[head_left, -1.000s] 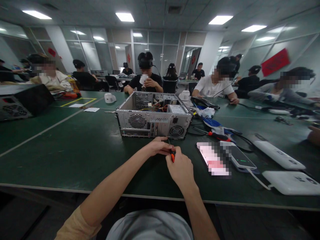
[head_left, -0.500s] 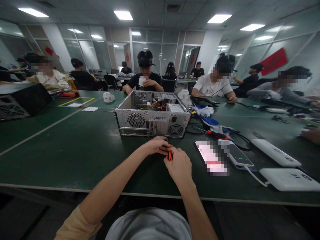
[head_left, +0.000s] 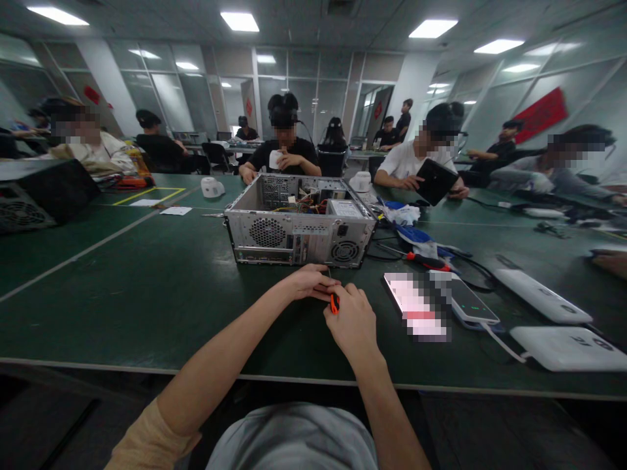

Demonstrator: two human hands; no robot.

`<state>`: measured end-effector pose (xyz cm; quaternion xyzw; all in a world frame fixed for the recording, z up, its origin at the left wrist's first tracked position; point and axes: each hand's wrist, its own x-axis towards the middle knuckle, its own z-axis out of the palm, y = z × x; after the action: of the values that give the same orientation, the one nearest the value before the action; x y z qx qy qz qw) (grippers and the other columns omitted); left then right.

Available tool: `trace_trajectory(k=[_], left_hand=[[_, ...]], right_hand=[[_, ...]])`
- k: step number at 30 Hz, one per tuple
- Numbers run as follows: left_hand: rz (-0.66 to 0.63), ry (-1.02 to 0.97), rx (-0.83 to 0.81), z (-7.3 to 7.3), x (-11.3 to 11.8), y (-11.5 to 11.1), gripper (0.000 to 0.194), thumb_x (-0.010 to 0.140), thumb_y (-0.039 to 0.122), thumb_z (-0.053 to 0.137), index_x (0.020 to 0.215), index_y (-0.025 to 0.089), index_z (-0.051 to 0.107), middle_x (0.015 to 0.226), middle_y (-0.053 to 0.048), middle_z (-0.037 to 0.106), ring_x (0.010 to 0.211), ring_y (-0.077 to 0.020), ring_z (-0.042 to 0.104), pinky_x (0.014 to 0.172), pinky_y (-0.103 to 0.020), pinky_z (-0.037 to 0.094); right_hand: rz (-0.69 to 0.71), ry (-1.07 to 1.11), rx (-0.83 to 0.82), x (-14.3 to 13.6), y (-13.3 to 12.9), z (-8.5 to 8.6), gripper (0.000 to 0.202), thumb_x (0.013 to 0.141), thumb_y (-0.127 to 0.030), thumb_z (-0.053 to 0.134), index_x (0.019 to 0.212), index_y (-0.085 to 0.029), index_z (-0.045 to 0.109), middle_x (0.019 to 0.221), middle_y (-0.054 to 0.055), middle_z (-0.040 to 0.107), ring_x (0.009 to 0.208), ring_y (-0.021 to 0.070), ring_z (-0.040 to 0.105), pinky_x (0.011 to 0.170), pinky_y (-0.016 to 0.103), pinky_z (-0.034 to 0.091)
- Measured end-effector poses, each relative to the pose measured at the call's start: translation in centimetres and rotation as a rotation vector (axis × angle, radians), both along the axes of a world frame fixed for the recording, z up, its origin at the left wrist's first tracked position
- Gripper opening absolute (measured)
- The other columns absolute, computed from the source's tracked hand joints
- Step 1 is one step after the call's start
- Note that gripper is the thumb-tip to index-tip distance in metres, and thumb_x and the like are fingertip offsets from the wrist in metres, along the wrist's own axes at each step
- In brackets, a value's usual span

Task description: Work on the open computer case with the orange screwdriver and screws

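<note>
An open metal computer case (head_left: 313,245) lies on the green table in front of me, its back panel with fan grilles facing me and cables showing inside. Close to its lower edge, my right hand (head_left: 353,320) is closed around a screwdriver (head_left: 334,303) with an orange and black handle. Its thin shaft points toward the case; the tip is hard to make out. My left hand (head_left: 309,283) is beside the shaft, fingers stretched out and apart, the lower ones close to the handle. Whether they touch the screwdriver I cannot tell.
Right of my hands lie a phone (head_left: 414,307), a white power bank (head_left: 470,300), more white devices (head_left: 568,349) and a red-black screwdriver (head_left: 427,262) among cables. A black case (head_left: 53,196) stands at left. Co-workers sit across the table; one holds a dark tablet-like object (head_left: 435,181).
My hands and the screwdriver have barely moved. Across the table at right, a co-worker has raised a dark flat object. Another person now stands at the back. My view has tilted slightly.
</note>
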<state>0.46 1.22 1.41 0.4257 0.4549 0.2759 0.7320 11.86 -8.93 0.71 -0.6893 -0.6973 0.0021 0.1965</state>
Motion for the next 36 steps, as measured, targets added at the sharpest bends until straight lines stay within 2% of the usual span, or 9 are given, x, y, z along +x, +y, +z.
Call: trace_trajectory(k=[6,10,12,15,17,21,26,32,36], left_hand=[[0.034,-0.029,-0.009,-0.3,0.2,0.0,0.1,0.073,0.001,0.075,0.156,0.012,0.021,0.109,-0.016,0.074,0.079,-0.0185,0.073,0.083,-0.038,0.06],[0.019,-0.052,0.007,-0.4,0.3,-0.1,0.098,0.074,0.001,0.074,0.156,0.009,0.022,0.099,-0.014,0.076,0.072,-0.0174,0.072,0.077,-0.036,0.061],[0.019,-0.044,0.014,-0.3,0.2,-0.2,0.093,0.077,0.001,0.07,0.156,0.007,0.021,0.094,-0.013,0.076,0.068,-0.0162,0.071,0.074,-0.033,0.06],[0.023,-0.026,0.019,0.0,0.1,-0.3,0.092,0.079,0.001,0.069,0.156,0.005,0.019,0.091,-0.013,0.076,0.07,-0.0164,0.071,0.073,-0.03,0.059],[0.018,-0.012,0.017,0.1,0.0,-0.4,0.093,0.079,0.002,0.069,0.157,0.006,0.018,0.09,-0.012,0.076,0.073,-0.017,0.072,0.075,-0.031,0.059],[0.01,0.018,0.028,0.1,0.2,-0.4,0.095,0.079,0.003,0.07,0.157,0.007,0.016,0.095,-0.013,0.076,0.078,-0.018,0.073,0.079,-0.033,0.059],[0.016,0.116,0.087,0.1,0.2,-0.5,0.095,0.077,0.011,0.077,0.156,0.011,0.024,0.104,-0.016,0.075,0.078,-0.0193,0.074,0.076,-0.033,0.061],[0.041,0.263,0.198,-0.4,-0.6,-0.4,0.081,0.074,0.034,0.084,0.142,0.015,0.044,0.099,-0.015,0.076,0.06,-0.0174,0.071,0.062,-0.03,0.061],[0.034,0.29,0.191,-0.3,-0.6,-0.4,0.07,0.074,0.037,0.083,0.131,0.014,0.049,0.09,-0.013,0.077,0.058,-0.0167,0.071,0.058,-0.027,0.06]], right_hand=[[-0.006,0.021,0.026,0.0,0.0,-0.2,0.026,0.089,-0.028,0.057,0.113,-0.019,0.06,0.107,0.009,0.06,0.104,0.0248,0.054,0.08,0.031,0.043],[-0.043,-0.004,0.043,-0.4,-0.2,-0.4,0.043,0.088,-0.048,0.062,0.115,-0.017,0.055,0.111,0.013,0.061,0.107,0.0298,0.055,0.086,0.037,0.042],[-0.05,0.015,0.026,-0.5,-0.3,-0.3,0.043,0.092,-0.052,0.055,0.116,-0.017,0.052,0.111,0.014,0.063,0.107,0.0302,0.058,0.086,0.038,0.041],[-0.042,0.074,-0.077,-0.4,-0.3,0.1,0.031,0.102,-0.042,0.036,0.117,-0.018,0.048,0.098,0.011,0.069,0.092,0.0258,0.067,0.077,0.033,0.04],[-0.039,0.091,-0.136,-0.3,-0.3,0.3,0.026,0.103,-0.035,0.031,0.119,-0.019,0.046,0.089,0.009,0.07,0.082,0.0239,0.069,0.069,0.03,0.038],[-0.062,0.056,-0.163,-0.3,-0.1,0.4,0.022,0.1,-0.029,0.038,0.119,-0.019,0.046,0.088,0.009,0.071,0.083,0.0244,0.07,0.065,0.029,0.037],[-0.115,0.02,-0.124,-0.2,0.1,0.2,0.022,0.098,-0.026,0.045,0.118,-0.019,0.048,0.093,0.01,0.07,0.09,0.0239,0.067,0.068,0.029,0.038],[-0.078,-0.011,0.006,0.0,0.1,0.0,0.022,0.092,-0.02,0.054,0.114,-0.021,0.056,0.106,0.009,0.066,0.102,0.0246,0.058,0.077,0.03,0.041],[-0.057,-0.041,0.038,0.1,0.2,-0.2,0.029,0.088,-0.016,0.057,0.117,-0.023,0.057,0.107,0.009,0.063,0.103,0.0243,0.055,0.082,0.031,0.042]])
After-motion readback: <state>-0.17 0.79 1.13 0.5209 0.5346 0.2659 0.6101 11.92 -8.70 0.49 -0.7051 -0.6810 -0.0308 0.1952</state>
